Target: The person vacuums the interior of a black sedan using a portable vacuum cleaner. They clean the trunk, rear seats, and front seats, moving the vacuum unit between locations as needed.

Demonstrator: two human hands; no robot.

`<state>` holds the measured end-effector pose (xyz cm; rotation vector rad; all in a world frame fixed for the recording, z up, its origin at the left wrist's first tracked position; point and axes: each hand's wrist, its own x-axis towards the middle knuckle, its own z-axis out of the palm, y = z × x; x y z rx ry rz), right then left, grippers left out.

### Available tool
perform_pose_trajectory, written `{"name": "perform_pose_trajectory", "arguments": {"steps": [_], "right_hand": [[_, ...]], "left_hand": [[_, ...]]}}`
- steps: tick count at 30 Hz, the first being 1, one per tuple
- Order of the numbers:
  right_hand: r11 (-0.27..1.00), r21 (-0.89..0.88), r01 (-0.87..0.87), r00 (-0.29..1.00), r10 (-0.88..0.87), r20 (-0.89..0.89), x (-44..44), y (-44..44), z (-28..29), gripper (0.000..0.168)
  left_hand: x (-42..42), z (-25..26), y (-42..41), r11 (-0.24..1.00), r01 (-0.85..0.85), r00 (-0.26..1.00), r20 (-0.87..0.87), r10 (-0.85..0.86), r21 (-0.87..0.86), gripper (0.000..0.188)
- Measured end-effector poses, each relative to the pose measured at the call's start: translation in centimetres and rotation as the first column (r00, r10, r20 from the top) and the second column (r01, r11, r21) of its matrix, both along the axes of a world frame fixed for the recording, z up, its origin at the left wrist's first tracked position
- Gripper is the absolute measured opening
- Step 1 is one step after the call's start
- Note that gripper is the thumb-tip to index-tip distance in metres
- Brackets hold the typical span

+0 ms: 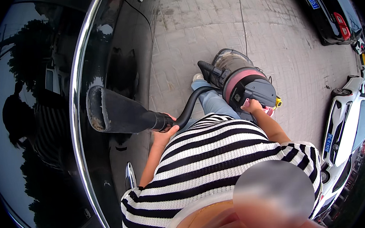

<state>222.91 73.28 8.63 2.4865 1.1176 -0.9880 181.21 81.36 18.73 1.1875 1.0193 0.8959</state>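
Note:
My left hand (167,128) grips the neck of a wide black vacuum nozzle (124,109), whose worn, dusty mouth points toward the side of a black car (111,71). From that neck a black flexible hose (191,103) curves to a canister vacuum cleaner (247,83) with a dark top, a red band and a see-through tank. On the machine's top, my right hand (252,106) is closed around its pink handle, with its fingers partly hidden. A yellow fitting (278,102) sits at the machine's edge. The vacuum is beside my legs, over the paving.
Brick paving (195,32) lies underfoot, with a thin cable (242,22) running across it. Another dark cable (142,14) hangs along the black car. A second black car (331,9) stands at upper right and a white car (346,117) at right.

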Motion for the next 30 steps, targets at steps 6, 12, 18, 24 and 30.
{"name": "perform_pose_trajectory", "arguments": {"steps": [6,12,18,24,30], "right_hand": [[0.999,0.003,0.044,0.994,-0.043,-0.101,10.2,12.9,-0.4,0.061],[0.995,-0.079,-0.056,0.989,0.044,-0.142,14.7,18.6,-2.7,0.069],[0.998,-0.066,0.002,0.989,-0.012,-0.145,17.5,19.0,-3.2,0.063],[0.991,-0.098,0.087,0.987,-0.099,-0.127,17.9,21.8,-3.8,0.061],[0.995,-0.050,0.084,0.994,-0.087,-0.073,21.8,24.4,-7.7,0.056]], "left_hand": [[7.7,2.8,6.9,0.994,-0.091,0.996,-0.018,0.091,-0.054,0.038],[13.9,5.8,13.5,0.995,-0.072,0.987,-0.142,0.081,0.067,0.038],[17.7,7.5,19.4,0.999,-0.022,0.995,-0.102,0.020,-0.023,0.039],[17.6,7.2,23.3,0.996,0.004,0.996,-0.089,-0.012,-0.088,0.038],[18.4,6.0,24.9,0.993,-0.016,0.997,-0.072,0.008,-0.117,0.038]]}}
